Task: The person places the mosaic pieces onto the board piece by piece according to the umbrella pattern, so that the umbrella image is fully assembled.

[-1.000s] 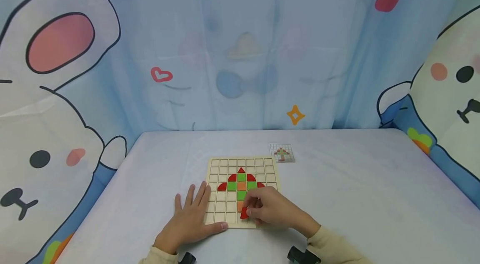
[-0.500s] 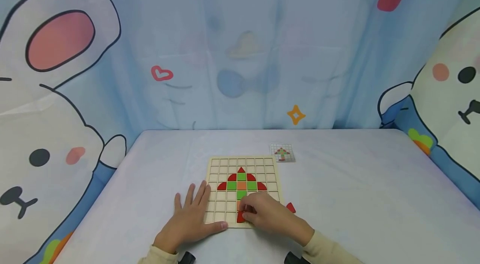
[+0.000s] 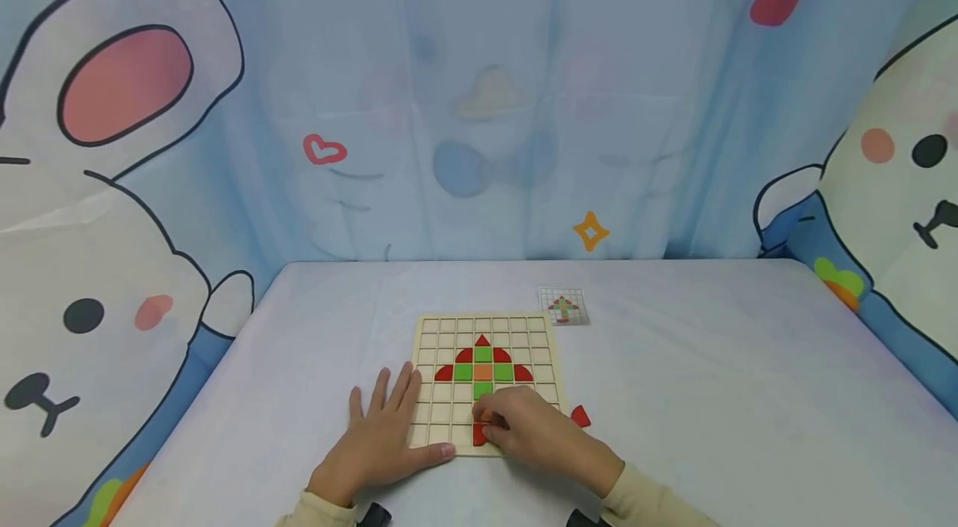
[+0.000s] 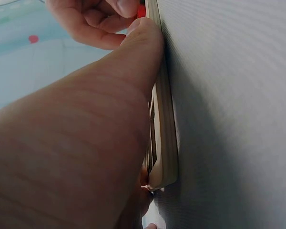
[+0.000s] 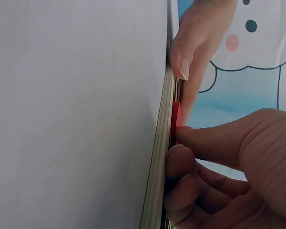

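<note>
A square wooden grid board (image 3: 441,413) lies on the table with red, green and orange pieces set in its cells, topped by a red triangle (image 3: 482,341). My left hand (image 3: 377,440) rests spread at the board's left side, its thumb along the front edge. My right hand (image 3: 535,431) has its fingers curled over the lower middle, with thumb and fingertips pinching a red piece (image 3: 479,434) in the front row. In the right wrist view that red piece (image 5: 176,117) stands slightly proud of the board's rim. The right fingers partly hide an orange piece behind it.
A loose red quarter-round piece (image 3: 580,416) lies on the table just right of the board, beside the right wrist. Behind the board's far right corner is a small pattern card (image 3: 565,307). A printed curtain (image 3: 486,95) hangs beyond the white table (image 3: 711,361).
The right hand has moved slightly left and down, bringing the red piece from a tilted hold to the front-row cell. The loose red piece has come into view. The left hand has stayed put.
</note>
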Available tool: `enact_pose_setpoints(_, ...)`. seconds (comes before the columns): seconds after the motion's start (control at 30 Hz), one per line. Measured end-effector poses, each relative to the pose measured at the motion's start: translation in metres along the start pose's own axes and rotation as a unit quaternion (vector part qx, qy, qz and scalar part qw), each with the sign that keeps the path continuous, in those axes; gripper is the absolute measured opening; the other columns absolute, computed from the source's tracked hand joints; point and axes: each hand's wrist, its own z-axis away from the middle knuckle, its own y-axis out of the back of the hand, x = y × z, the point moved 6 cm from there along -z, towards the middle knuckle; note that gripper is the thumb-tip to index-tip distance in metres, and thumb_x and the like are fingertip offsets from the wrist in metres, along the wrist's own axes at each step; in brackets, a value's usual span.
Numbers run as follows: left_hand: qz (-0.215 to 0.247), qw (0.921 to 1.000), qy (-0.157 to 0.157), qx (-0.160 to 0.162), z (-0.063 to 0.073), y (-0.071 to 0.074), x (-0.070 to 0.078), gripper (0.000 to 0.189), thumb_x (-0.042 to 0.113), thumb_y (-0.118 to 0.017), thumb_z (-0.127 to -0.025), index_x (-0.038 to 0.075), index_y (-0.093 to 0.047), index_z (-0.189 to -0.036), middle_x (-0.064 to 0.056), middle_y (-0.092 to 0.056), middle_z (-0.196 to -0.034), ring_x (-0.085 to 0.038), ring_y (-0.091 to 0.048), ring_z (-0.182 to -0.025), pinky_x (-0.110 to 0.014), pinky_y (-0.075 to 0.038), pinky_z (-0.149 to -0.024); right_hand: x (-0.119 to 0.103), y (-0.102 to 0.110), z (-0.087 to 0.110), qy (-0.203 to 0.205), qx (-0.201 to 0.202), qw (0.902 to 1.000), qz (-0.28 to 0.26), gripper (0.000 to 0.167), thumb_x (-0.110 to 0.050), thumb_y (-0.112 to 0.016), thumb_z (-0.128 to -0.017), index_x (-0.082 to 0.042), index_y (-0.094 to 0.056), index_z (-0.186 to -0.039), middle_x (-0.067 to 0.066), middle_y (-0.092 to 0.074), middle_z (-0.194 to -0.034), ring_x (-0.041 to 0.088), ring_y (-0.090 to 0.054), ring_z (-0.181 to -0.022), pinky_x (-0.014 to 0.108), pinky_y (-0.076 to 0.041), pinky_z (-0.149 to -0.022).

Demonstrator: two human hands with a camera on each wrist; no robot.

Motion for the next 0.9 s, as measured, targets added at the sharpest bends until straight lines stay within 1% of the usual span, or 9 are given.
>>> enact_pose_setpoints(0.13,0.0,1.0,0.002,-0.001,-0.001,-0.001,0.0,0.122,0.082,-0.067,-0.086,0.001,-0.028,-0.168,-0.019,-0.019,-0.176,-0.049,-0.01,-0.16,-0.08,-0.002,-0.117,0.005,-0.001,0.001,0.004,-0.017,0.9997,-0.019,0.014,-0.001,-0.078,-0.095,-0.008,-0.077,-0.107,-0.014,-0.059,-0.077,0.004,-0.051,-0.07,0.025,-0.048,-0.066)
enact_pose_setpoints(0.2,-0.001,1.0,0.002,0.0,-0.001,0.0,0.001,0.122,0.081,-0.067,-0.086,0.001,-0.028,-0.168,-0.019,-0.02,-0.176,-0.049,-0.01,-0.16,-0.08,-0.002,-0.117,0.005,-0.001,0.001,0.01,-0.024,0.9995,-0.018,0.015,-0.002,-0.079,-0.094,-0.008,-0.077,-0.108,-0.015,-0.057,-0.076,0.003,-0.05,-0.07,0.024,-0.047,-0.065)
enact_pose_setpoints(0.27,-0.001,1.0,0.003,0.0,-0.001,0.0,0.001,0.121,0.081,-0.068,-0.086,0.001,-0.028,-0.168,-0.019,-0.02,-0.176,-0.049,-0.01,-0.16,-0.08,-0.002,-0.117,0.004,-0.001,0.001,0.007,-0.029,0.9995,-0.015,0.015,-0.002,-0.079,-0.095,-0.009,-0.077,-0.108,-0.016,-0.057,-0.077,0.003,-0.05,-0.071,0.024,-0.046,-0.065)
enact_pose_setpoints(0.33,-0.001,1.0,0.003,0.0,-0.001,-0.001,0.001,0.122,0.081,-0.068,-0.086,0.001,-0.028,-0.168,-0.019,-0.019,-0.176,-0.049,-0.009,-0.16,-0.08,-0.002,-0.117,0.002,-0.001,0.001,-0.006,-0.032,0.9994,-0.013,0.014,-0.002,-0.08,-0.095,-0.01,-0.078,-0.106,-0.016,-0.057,-0.078,0.003,-0.05,-0.072,0.024,-0.047,-0.067)
enact_pose_setpoints(0.43,-0.003,1.0,0.003,0.001,-0.001,-0.001,0.0,0.122,0.081,-0.068,-0.086,0.001,-0.028,-0.168,-0.019,-0.019,-0.176,-0.049,-0.009,-0.16,-0.08,-0.002,-0.117,0.001,-0.002,0.001,-0.013,-0.03,0.9995,-0.006,0.014,-0.002,-0.08,-0.095,-0.011,-0.078,-0.105,-0.016,-0.057,-0.078,0.005,-0.051,-0.073,0.024,-0.047,-0.068)
enact_pose_setpoints(0.73,-0.006,0.9999,0.011,-0.005,0.0,0.0,0.0,0.122,0.082,-0.067,-0.086,0.001,-0.028,-0.168,-0.018,-0.019,-0.176,-0.049,-0.009,-0.16,-0.08,-0.002,-0.117,0.001,-0.004,-0.001,-0.012,-0.026,0.9996,-0.002,0.013,-0.003,-0.08,-0.096,-0.011,-0.078,-0.106,-0.016,-0.056,-0.077,0.004,-0.05,-0.073,0.024,-0.046,-0.067)
enact_pose_setpoints(0.83,-0.004,0.9999,0.009,-0.006,0.0,0.0,0.001,0.122,0.081,-0.067,-0.086,0.001,-0.028,-0.168,-0.018,-0.019,-0.176,-0.049,-0.01,-0.16,-0.08,-0.002,-0.117,0.0,0.001,0.001,-0.011,-0.019,0.9997,-0.013,0.014,-0.003,-0.079,-0.096,-0.01,-0.077,-0.107,-0.015,-0.057,-0.077,0.004,-0.051,-0.073,0.025,-0.047,-0.068)
enact_pose_setpoints(0.9,-0.001,1.0,0.006,-0.005,0.001,0.001,0.001,0.122,0.081,-0.068,-0.086,0.0,-0.027,-0.168,-0.019,-0.019,-0.176,-0.049,-0.01,-0.16,-0.08,-0.002,-0.117,-0.001,0.008,0.003,-0.009,-0.013,0.9996,-0.022,0.015,-0.003,-0.079,-0.096,-0.009,-0.077,-0.11,-0.015,-0.058,-0.078,0.004,-0.052,-0.073,0.026,-0.049,-0.069)
